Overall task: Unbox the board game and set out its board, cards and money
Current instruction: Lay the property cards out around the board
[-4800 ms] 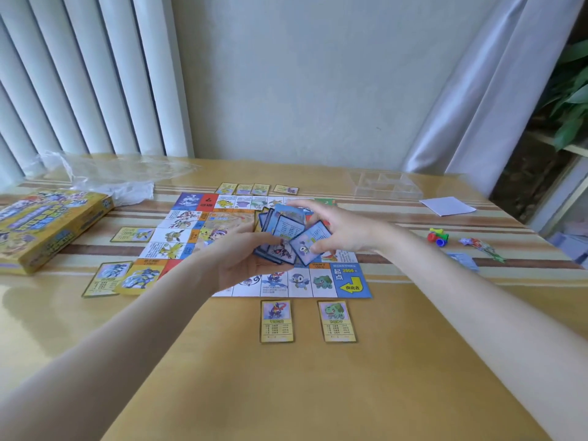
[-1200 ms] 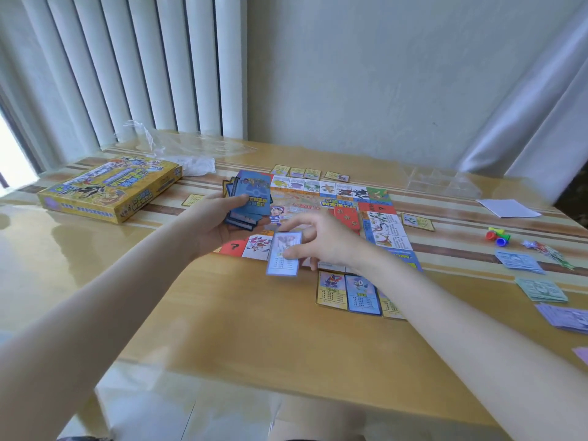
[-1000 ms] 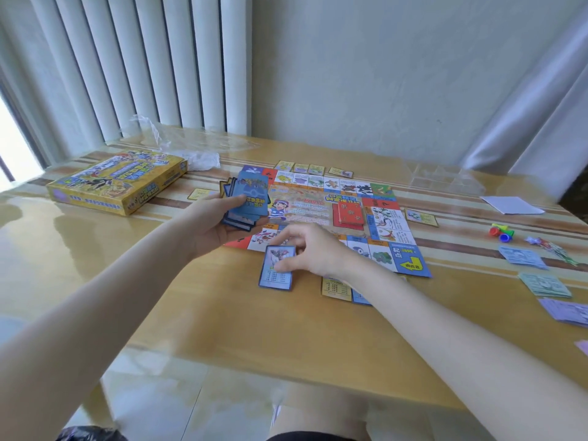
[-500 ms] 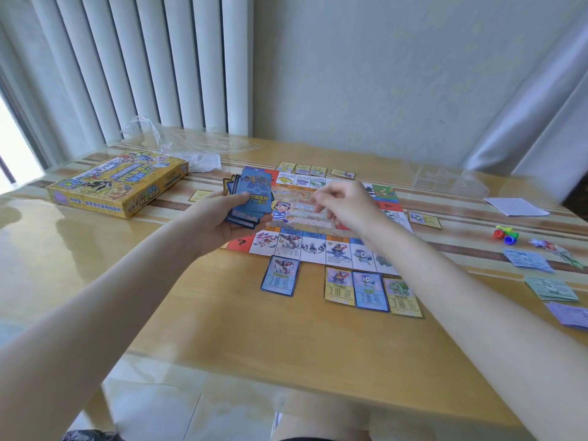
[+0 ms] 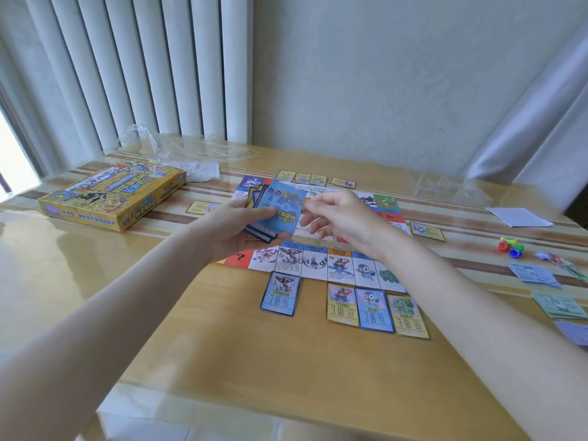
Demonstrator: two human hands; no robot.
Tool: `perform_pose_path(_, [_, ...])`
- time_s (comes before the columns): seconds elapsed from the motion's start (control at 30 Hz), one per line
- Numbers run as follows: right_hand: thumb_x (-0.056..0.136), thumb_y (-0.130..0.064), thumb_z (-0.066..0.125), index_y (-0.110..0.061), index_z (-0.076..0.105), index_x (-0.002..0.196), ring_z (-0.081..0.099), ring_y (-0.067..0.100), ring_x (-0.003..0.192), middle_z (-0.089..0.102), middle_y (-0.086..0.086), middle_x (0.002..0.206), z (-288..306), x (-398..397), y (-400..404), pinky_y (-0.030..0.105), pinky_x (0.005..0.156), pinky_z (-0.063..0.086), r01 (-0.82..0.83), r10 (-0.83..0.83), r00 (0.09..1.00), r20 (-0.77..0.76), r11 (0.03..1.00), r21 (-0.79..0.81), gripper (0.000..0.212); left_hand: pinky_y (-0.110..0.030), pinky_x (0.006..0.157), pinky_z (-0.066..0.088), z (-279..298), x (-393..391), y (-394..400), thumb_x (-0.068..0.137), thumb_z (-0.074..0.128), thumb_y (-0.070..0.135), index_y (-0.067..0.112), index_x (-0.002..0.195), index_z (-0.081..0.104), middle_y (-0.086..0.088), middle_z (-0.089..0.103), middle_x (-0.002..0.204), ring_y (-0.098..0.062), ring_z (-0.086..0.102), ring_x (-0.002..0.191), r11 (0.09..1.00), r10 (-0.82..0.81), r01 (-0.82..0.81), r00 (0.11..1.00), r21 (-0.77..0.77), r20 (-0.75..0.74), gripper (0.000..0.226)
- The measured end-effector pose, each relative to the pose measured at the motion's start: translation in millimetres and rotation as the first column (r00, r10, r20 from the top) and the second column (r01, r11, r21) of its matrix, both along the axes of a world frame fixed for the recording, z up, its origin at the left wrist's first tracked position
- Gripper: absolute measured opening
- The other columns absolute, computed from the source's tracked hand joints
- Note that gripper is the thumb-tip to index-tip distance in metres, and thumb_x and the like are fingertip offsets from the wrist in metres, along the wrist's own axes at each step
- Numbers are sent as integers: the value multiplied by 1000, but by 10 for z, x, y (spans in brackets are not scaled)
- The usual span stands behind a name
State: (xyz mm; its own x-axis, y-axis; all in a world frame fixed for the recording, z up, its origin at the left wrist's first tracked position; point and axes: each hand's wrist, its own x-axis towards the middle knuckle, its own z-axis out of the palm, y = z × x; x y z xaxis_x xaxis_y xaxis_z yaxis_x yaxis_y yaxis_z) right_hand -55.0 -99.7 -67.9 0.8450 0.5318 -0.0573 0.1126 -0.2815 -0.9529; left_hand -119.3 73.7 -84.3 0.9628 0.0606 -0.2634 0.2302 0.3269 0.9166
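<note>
The game board (image 5: 313, 265) lies flat in the middle of the table. My left hand (image 5: 232, 229) grips a fanned stack of blue-backed cards (image 5: 280, 210) above the board's left part. My right hand (image 5: 343, 218) hovers just right of the stack, fingers loosely curled and reaching to its edge; nothing shows between them. A blue card (image 5: 280, 293) lies alone in front of the board, and three cards (image 5: 375, 310) lie side by side to its right. Stacks of paper money (image 5: 556, 303) sit at the right edge.
The yellow game box (image 5: 111, 194) stands at the far left, crumpled clear wrap (image 5: 178, 148) behind it. More cards (image 5: 305, 178) line the board's far side. Coloured pawns (image 5: 510, 246), a white sheet (image 5: 518, 217) and a clear plastic tray (image 5: 445, 189) are on the right.
My right hand laid the blue card in front of the board, lifted away and came back to the stack in my left hand. The view shifted slightly.
</note>
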Motion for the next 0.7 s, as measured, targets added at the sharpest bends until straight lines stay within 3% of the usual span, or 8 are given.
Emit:
perform_pose_path(0.13, [92,-10,56,-9,59,83,54,10,54,62,6,73,-42,14,22,16,46,43,22,-23,1000,15,998,57,10,-38,73,58,-72,11,9,87,59,4,4,103,57,-17,71,93,-27,71,77,1000,-20,20,1000,10,-13,17])
perform_pose_path(0.3, [82,-1,67,-14,58,85,52,4,46,60,4,68,-94,-6,26,16,45,40,-5,3,1000,31,998,63,16,-36,73,58,-102,6,-13,87,59,3,7,100,59,-13,72,85,-24,69,75,998,-35,36,999,56,-8,14])
perform_pose_path(0.43, [83,-1,66,-21,61,74,43,-3,42,54,-5,63,-63,-49,43,12,46,34,77,-106,961,254,990,122,23,-36,72,59,-114,6,-28,88,59,8,0,119,53,-23,68,106,-30,69,86,996,-61,61,998,-59,-1,33])
perform_pose_path(0.5, [82,0,66,-21,61,70,43,-1,44,53,-4,63,-53,-49,44,15,49,36,122,-182,930,318,972,200,24,-38,78,58,-108,13,-42,89,56,9,-2,123,51,-25,66,109,-32,68,92,993,-81,81,997,-83,11,36])
perform_pose_path(0.6, [84,3,63,-14,62,75,57,3,48,61,5,70,-33,-50,17,18,51,45,115,-210,941,264,936,332,19,-36,76,58,-74,19,-62,93,50,5,-8,119,52,-25,66,108,-29,69,86,990,-68,68,998,-120,5,30])
perform_pose_path(0.7, [83,6,62,-11,67,79,68,0,71,68,2,86,-52,-24,-32,14,67,52,88,-198,950,241,912,400,18,-34,72,59,-67,17,-50,94,48,3,-11,116,52,-25,66,106,-29,70,83,985,-44,39,999,-169,-24,26])
